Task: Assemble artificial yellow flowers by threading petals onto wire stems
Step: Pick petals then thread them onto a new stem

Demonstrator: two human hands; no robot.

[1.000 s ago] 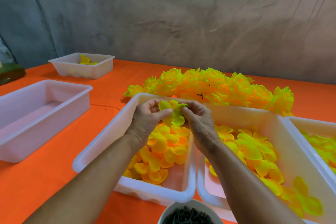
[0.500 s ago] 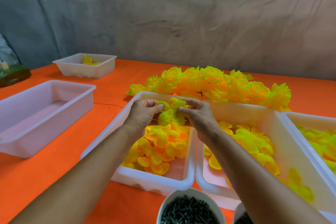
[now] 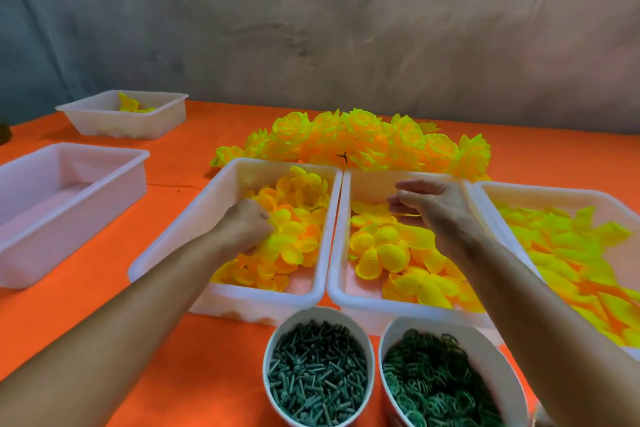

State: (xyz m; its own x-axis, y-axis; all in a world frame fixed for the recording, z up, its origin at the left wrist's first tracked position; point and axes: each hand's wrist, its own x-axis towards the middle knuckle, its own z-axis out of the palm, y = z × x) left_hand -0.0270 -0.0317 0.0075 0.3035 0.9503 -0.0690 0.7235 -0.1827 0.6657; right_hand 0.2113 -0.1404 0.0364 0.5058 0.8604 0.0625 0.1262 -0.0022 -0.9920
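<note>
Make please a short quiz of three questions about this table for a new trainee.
1. True or false: the left hand is down in a tray of petals.
2. The right hand is over: A) the cup of green pins B) the middle tray C) the finished flowers
3. How many round cups stand nearest the person?

Key: 1 true; 2 B; 3 two.

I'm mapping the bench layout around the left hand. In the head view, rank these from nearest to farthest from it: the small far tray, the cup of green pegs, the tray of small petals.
From the left hand:
1. Tray of small petals: the hand is inside it.
2. Cup of green pegs: close to the person, to the hand's right.
3. Small far tray: back left, near the wall.
</note>
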